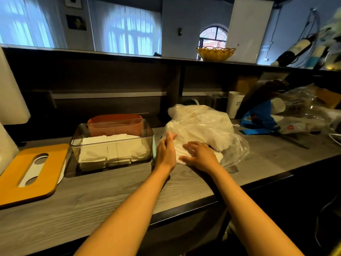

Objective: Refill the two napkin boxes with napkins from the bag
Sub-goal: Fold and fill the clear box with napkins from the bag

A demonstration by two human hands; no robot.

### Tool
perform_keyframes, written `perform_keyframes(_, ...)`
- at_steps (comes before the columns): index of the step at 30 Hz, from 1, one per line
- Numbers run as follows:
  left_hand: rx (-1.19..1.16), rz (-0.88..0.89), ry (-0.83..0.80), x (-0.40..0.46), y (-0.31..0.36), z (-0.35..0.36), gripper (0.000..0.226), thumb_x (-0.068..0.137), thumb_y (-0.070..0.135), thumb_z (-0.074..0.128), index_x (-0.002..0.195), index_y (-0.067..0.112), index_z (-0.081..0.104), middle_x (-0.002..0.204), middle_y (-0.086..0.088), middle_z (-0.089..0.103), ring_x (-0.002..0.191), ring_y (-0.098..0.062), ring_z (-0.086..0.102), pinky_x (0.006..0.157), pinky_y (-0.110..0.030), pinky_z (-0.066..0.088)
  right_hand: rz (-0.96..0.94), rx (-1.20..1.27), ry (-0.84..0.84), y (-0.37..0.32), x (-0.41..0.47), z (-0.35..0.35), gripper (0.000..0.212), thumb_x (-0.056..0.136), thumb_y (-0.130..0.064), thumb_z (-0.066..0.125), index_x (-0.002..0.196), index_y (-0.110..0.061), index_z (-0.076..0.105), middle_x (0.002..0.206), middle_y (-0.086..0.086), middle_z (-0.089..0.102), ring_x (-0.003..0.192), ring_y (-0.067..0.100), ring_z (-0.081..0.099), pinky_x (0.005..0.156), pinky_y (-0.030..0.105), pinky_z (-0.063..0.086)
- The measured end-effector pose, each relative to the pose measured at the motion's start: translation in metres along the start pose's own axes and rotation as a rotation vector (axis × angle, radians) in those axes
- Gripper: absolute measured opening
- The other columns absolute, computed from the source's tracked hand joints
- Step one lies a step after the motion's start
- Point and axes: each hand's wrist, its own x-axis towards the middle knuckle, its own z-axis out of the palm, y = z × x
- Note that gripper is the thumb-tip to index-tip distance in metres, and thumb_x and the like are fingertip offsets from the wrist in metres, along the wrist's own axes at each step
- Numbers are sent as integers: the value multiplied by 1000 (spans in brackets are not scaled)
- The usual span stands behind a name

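Observation:
A clear plastic bag (201, 124) full of white napkins lies on the grey counter, its mouth facing me. My left hand (166, 152) presses flat against the left side of the napkin stack at the bag's mouth. My right hand (200, 156) lies on top of that stack with fingers spread. Left of the bag stands a clear napkin box (112, 145), lid off, with several white napkins stacked inside. Behind it stands an orange box (115, 124); its contents are hidden. An orange lid with a slot (31, 172) lies flat at the far left.
A white paper cup (234, 103), a blue packet (262, 117) and crumpled clear bags (302, 108) crowd the counter's right end. A dark shelf runs along the back, with a yellow basket (215, 53) on top. A white panel (11, 98) stands at far left.

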Motion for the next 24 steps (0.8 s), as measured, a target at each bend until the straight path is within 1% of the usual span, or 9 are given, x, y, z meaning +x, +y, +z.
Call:
perform_keyframes(5, -32, -26, -7, 3, -2, -1, 59, 105, 50, 17, 131, 18, 59, 137, -3, 58, 127, -19, 51, 99, -28, 36, 44, 56, 157, 3, -4, 0, 30, 88, -45, 66, 99, -19, 76, 114, -2, 67, 107, 22, 55, 90, 41, 45)
perform_keyframes(7, 4, -35, -1, 2, -2, 0, 61, 105, 52, 17, 133, 17, 59, 137, -5, 58, 127, -21, 51, 103, -31, 36, 91, 284, 211, 5, -7, -1, 28, 90, -39, 66, 73, -16, 71, 83, 0, 68, 79, 18, 59, 70, 38, 47)
perform_keyframes(9, 67, -42, 3, 4, -2, -1, 64, 103, 56, 18, 138, 16, 55, 138, -5, 56, 128, -22, 50, 107, -35, 37, 152, 485, 345, 6, -12, -5, 33, 93, -30, 63, 63, -19, 59, 62, -2, 57, 63, 17, 51, 58, 33, 38)
perform_keyframes(11, 97, -11, -17, 2, 0, -2, 59, 104, 53, 22, 142, 18, 50, 134, 1, 55, 125, -17, 49, 106, -34, 37, 156, 510, 484, 7, -15, -8, 30, 97, -25, 58, 71, -11, 59, 66, 3, 58, 65, 22, 52, 59, 36, 38)
perform_keyframes(13, 128, 69, -41, -3, 4, -2, 46, 106, 45, 29, 129, 17, 57, 120, 6, 57, 112, -12, 52, 94, -30, 40, 102, 538, 574, 6, -19, -11, 26, 99, -22, 55, 80, -5, 60, 74, 7, 60, 70, 24, 55, 63, 39, 43)
perform_keyframes(15, 128, 190, 1, -3, 5, -1, 36, 105, 38, 39, 120, 15, 61, 113, 0, 64, 102, -12, 57, 84, -26, 43, 34, 677, 608, 1, -22, -15, 18, 101, -16, 52, 87, -9, 60, 80, 3, 61, 74, 18, 57, 66, 36, 47)
perform_keyframes(17, 20, 236, 27, -4, 8, 0, 39, 100, 40, 50, 126, 13, 59, 114, 0, 64, 101, -8, 58, 84, -18, 45, -13, 892, 563, -3, -24, -18, 12, 101, -13, 50, 100, -13, 62, 92, 0, 66, 85, 12, 63, 72, 28, 53)
perform_keyframes(21, -457, -102, -131, -6, 13, 6, 71, 88, 42, 66, 148, 17, 37, 138, -4, 55, 122, -19, 57, 103, -36, 48, -30, 1324, 367, -5, -25, -21, 26, 102, -17, 47, 121, -4, 60, 109, 14, 68, 99, 25, 66, 80, 34, 57)
perform_keyframes(24, -664, -267, -236, -11, 15, 10, 75, 77, 41, 76, 141, 14, 47, 128, -11, 65, 117, -26, 63, 103, -47, 49, -56, 1417, 227, -8, -28, -23, 35, 102, -22, 46, 127, 0, 56, 114, 19, 67, 102, 29, 66, 84, 35, 56)
